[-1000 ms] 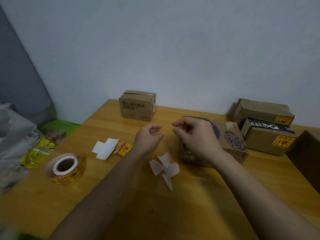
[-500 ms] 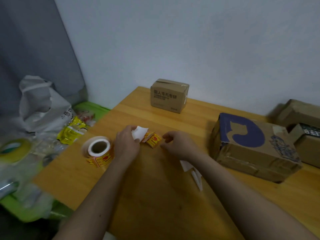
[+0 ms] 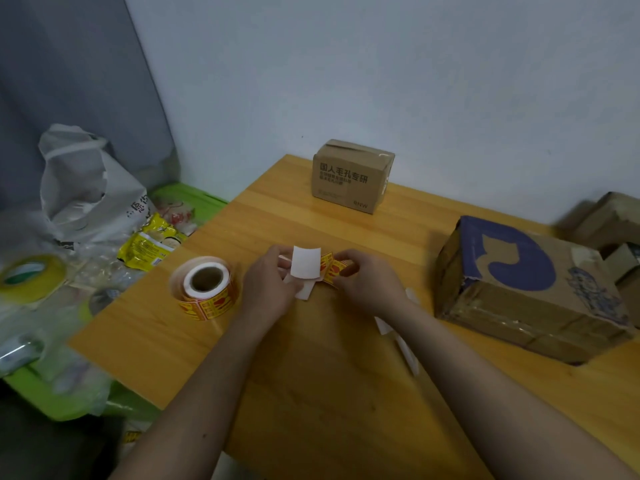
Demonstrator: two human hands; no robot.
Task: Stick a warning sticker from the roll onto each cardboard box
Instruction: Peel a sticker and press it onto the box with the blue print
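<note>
Left hand (image 3: 277, 282) pinches the white backing strip (image 3: 304, 266); right hand (image 3: 367, 282) apparently pinches the yellow warning sticker (image 3: 332, 268) at its end, between both hands. The blue-printed box (image 3: 526, 292) lies right, nearer the right hand; the roll (image 3: 206, 287) sits just left.

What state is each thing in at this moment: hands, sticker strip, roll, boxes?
left hand: pinches the white backing paper.
right hand: pinches the yellow sticker strip.
sticker roll: on the table, untouched.
small box: closed, no sticker visible.
large box: closed, no warning sticker visible.
loose backing scraps: lying beside the right forearm.
</note>
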